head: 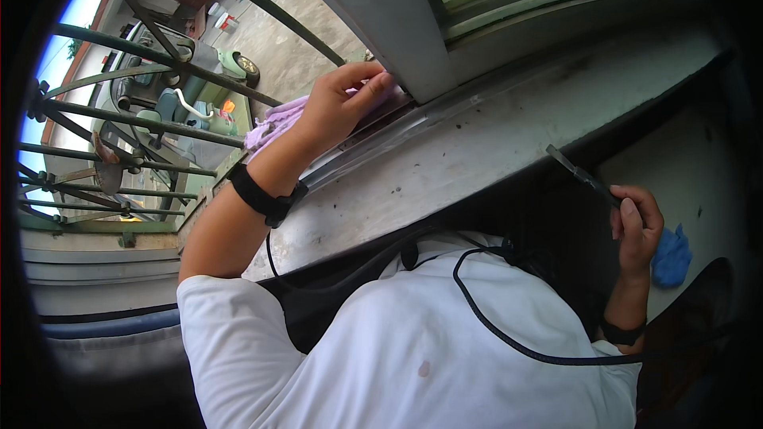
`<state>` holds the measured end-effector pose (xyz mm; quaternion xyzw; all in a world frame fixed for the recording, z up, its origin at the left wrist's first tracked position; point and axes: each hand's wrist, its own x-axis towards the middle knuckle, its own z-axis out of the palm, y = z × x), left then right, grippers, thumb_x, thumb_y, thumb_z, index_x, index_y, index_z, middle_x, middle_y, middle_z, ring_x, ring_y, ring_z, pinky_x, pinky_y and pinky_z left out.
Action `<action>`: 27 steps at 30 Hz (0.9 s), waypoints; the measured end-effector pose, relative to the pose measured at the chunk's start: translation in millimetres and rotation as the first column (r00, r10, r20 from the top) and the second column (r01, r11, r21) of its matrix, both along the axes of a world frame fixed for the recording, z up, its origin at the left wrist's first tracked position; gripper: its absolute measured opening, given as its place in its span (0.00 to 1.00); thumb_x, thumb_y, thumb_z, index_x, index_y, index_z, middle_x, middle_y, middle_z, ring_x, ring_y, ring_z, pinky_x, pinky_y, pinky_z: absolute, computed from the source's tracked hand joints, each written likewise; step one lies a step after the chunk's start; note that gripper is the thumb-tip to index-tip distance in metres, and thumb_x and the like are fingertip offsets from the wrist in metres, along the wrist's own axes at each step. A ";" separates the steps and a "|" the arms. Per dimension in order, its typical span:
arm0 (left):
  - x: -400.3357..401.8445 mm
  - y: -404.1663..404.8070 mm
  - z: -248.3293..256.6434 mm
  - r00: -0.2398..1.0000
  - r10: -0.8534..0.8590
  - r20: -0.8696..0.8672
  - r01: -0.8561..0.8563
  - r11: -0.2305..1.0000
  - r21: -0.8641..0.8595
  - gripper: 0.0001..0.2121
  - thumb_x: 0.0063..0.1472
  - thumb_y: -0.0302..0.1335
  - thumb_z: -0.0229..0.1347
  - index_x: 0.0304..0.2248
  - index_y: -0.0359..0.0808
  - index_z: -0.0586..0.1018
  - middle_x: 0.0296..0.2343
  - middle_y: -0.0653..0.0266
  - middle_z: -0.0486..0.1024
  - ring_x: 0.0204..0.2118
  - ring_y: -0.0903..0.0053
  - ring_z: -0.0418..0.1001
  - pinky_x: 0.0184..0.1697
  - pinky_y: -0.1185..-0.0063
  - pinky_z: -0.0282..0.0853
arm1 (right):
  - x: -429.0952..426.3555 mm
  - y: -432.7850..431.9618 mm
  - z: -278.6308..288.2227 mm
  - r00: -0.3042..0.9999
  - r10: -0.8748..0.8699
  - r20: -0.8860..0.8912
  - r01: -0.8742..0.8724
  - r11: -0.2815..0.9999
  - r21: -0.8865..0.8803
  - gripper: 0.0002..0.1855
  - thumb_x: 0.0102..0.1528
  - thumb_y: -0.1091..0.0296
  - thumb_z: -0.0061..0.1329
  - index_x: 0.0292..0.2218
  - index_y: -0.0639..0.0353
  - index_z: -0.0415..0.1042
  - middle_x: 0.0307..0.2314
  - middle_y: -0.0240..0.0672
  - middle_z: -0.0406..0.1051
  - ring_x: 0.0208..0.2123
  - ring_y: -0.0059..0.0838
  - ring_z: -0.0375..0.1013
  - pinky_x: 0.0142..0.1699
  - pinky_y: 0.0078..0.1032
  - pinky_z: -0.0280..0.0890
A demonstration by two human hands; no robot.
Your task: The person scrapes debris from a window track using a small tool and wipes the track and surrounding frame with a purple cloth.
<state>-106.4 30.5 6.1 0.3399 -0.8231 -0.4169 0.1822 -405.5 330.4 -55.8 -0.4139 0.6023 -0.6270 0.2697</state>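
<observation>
My left hand (351, 95) reaches over the sill to the foot of the grey window frame (417, 47). Its thumb and fingers are closed on a pink-purple cloth (280, 122), which is bunched along the outer side of the metal window track (381, 143). Part of that cloth is hidden under the hand and forearm. Off to the right, my right hand (638, 226) grips the dark handle of a slim tool with a flat, light blade, apparently a scraper (575, 173). Its blade tip points up and left, near the sill's inner edge.
The pale sill (447, 161) has dark specks of debris. Green metal bars (202, 74) stand outside, with a vehicle (173, 77) and white buckets (225, 22) beyond. A blue cloth (672, 256) lies behind my right wrist. A black cable (495, 333) crosses my shirt.
</observation>
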 end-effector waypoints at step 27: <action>56.7 -7.1 30.7 0.749 -0.245 0.616 0.592 0.665 -0.455 0.18 0.52 0.20 0.53 0.44 0.43 0.74 0.45 0.72 0.71 0.47 0.68 0.64 0.49 0.71 0.61 | 0.4 8.1 4.2 0.998 -0.063 -0.005 0.063 0.997 -0.041 0.10 0.54 0.71 0.41 0.35 0.66 0.71 0.16 0.25 0.61 0.15 0.10 0.56 0.20 0.11 0.51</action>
